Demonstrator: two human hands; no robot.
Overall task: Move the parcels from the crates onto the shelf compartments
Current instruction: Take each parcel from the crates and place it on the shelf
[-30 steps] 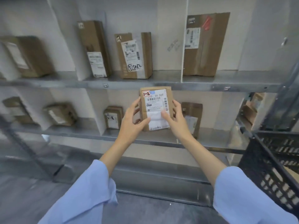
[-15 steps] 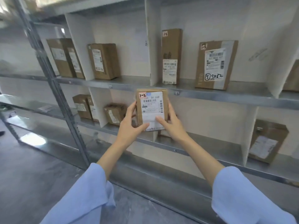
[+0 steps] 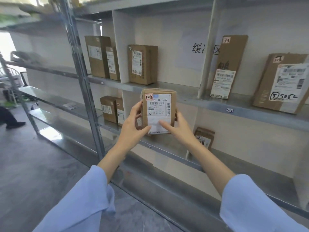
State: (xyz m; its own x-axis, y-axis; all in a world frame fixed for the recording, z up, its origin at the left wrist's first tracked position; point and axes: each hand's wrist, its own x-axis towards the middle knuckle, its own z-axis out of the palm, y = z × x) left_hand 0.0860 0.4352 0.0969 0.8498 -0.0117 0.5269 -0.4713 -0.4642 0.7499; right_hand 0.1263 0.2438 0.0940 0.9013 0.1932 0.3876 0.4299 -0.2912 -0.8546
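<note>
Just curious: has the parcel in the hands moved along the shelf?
Yes. The parcel went left: once beneath the 5082 box, now well left of it.

Left shelf (image 3: 48, 70) blurred, label (image 3: 158, 113) print — illegible

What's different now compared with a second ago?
The view has moved left along the shelf: the box marked 5082 went from the middle to the right edge, and the black crate dropped out of sight. The left hand and right hand still hold the small parcel upright.
</note>
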